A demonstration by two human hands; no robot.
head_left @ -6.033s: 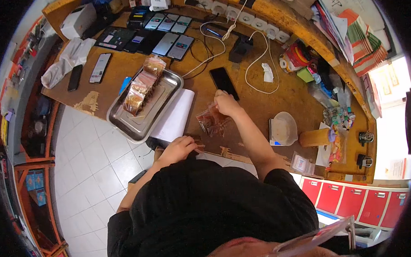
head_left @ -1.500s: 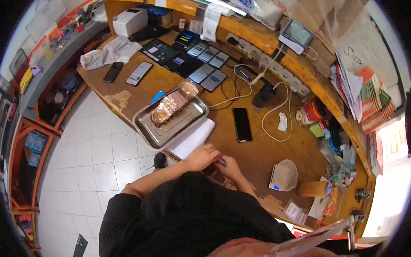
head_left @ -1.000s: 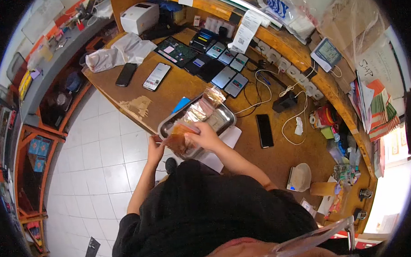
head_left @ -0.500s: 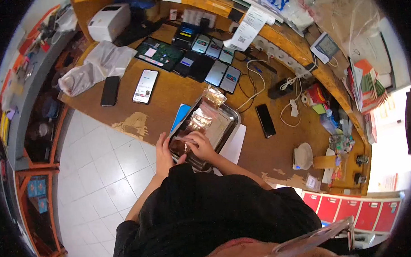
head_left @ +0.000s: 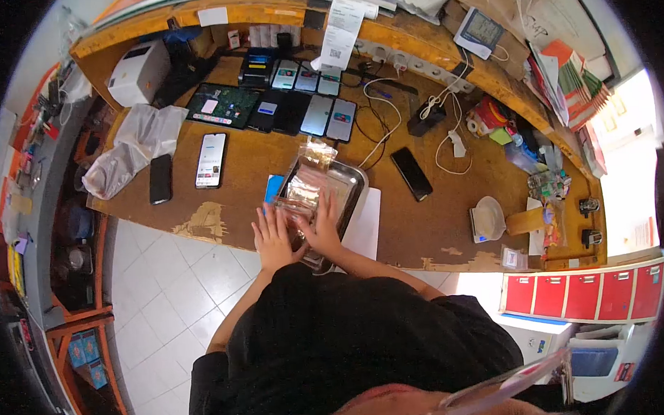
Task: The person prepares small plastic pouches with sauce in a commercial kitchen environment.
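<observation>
Grip released: left hand (head_left: 273, 239) and right hand (head_left: 323, 227) now flat, fingers spread, atop packets (head_left: 303, 196) in tray (head_left: 359, 183)

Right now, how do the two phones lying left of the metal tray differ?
The lit phone shows a bright screen; the dark phone is blank. The lit phone lies nearer the metal tray; the dark phone lies beside the crumpled plastic. Both lie flat on the counter.
</observation>
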